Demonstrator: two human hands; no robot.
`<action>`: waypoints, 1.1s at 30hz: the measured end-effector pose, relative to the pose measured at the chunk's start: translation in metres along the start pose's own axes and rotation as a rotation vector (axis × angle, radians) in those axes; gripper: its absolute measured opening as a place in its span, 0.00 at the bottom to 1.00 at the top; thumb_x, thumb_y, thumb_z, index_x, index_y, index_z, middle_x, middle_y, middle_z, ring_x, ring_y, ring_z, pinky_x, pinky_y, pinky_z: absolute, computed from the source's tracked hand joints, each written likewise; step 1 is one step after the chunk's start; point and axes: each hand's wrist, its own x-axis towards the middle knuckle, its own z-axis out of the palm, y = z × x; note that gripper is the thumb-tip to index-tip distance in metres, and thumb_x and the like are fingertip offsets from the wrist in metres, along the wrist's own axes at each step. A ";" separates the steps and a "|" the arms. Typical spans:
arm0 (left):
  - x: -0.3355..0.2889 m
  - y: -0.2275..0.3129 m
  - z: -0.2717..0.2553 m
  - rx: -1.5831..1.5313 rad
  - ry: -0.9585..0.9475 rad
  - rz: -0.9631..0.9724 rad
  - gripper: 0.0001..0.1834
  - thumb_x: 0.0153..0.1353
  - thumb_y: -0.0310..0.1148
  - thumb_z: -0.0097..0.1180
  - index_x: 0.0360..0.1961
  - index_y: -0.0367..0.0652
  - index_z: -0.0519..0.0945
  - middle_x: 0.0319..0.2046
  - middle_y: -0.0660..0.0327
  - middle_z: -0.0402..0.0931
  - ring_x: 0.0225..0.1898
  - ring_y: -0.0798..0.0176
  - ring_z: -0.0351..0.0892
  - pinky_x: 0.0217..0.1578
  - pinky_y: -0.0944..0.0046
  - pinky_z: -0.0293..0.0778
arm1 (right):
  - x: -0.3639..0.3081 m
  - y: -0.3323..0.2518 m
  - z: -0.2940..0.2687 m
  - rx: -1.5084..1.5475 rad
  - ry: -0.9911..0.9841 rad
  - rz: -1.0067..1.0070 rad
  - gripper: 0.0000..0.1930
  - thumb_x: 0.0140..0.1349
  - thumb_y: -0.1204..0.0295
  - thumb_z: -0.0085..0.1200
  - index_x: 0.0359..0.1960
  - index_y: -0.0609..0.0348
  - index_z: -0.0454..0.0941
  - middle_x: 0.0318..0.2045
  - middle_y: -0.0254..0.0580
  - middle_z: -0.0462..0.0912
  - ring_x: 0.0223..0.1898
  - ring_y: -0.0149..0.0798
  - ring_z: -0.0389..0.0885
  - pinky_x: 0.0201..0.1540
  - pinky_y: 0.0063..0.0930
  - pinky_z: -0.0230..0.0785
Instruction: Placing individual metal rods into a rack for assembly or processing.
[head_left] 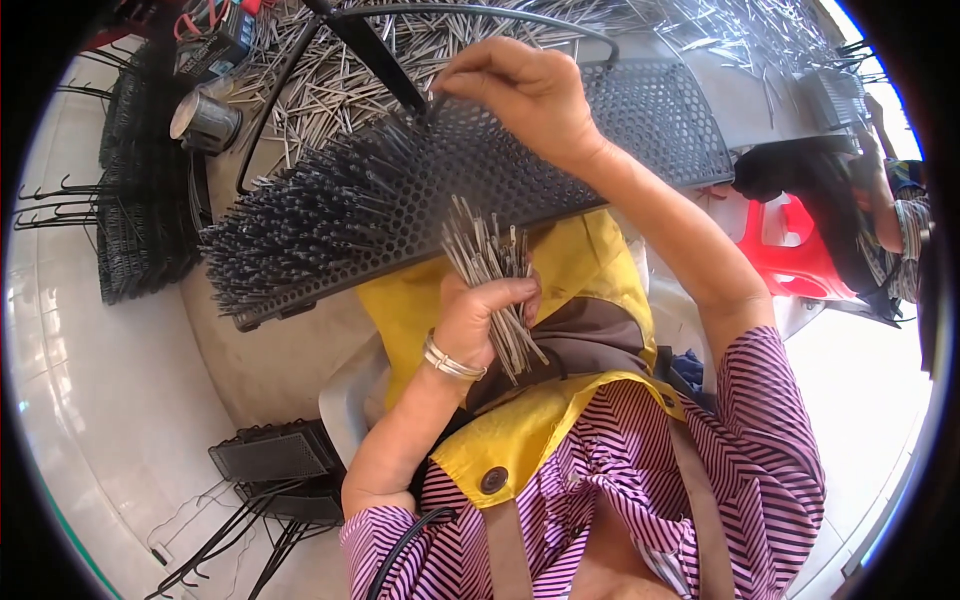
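Observation:
My left hand (480, 310) is wrapped round a bundle of thin grey metal rods (490, 265), held upright and fanned at the top, in front of my yellow apron. Beyond it lies a black perforated rack (520, 160) with rows of round holes. Dark rods (310, 215) stand packed in the holes over its left part; the holes on the right side hold none. Above the edge of that packed group, my right hand (530, 95) is closed in a pinch at the fingertips. What looks like one thin rod points down from the pinch, mostly hidden.
Loose metal rods (320, 90) cover the table behind the rack. A black metal frame (375, 60) rises over the rack's far side. At the left are a tin can (207, 122) and hanging black racks (150, 190). A red stool (790, 250) and another person's arm (885, 205) are at the right.

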 end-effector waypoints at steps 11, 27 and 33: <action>0.000 0.001 0.000 0.008 0.003 0.002 0.16 0.44 0.18 0.52 0.37 0.31 0.70 0.23 0.54 0.71 0.19 0.60 0.71 0.19 0.65 0.68 | 0.005 0.007 0.009 -0.040 0.012 0.016 0.05 0.51 0.74 0.56 0.29 0.62 0.77 0.20 0.36 0.79 0.23 0.22 0.76 0.26 0.16 0.68; -0.003 0.005 0.001 0.024 0.009 0.003 0.16 0.45 0.19 0.52 0.39 0.32 0.70 0.25 0.56 0.74 0.19 0.62 0.71 0.20 0.66 0.67 | 0.030 0.004 0.030 -0.577 -0.338 -0.158 0.11 0.50 0.67 0.52 0.21 0.64 0.74 0.16 0.52 0.73 0.24 0.54 0.75 0.28 0.41 0.67; -0.010 0.008 -0.004 -0.062 0.020 0.058 0.16 0.43 0.19 0.55 0.37 0.31 0.71 0.23 0.57 0.73 0.19 0.64 0.72 0.19 0.68 0.69 | -0.006 -0.033 0.008 -0.436 -0.249 -0.005 0.12 0.50 0.66 0.55 0.22 0.64 0.75 0.14 0.46 0.75 0.18 0.45 0.75 0.23 0.33 0.67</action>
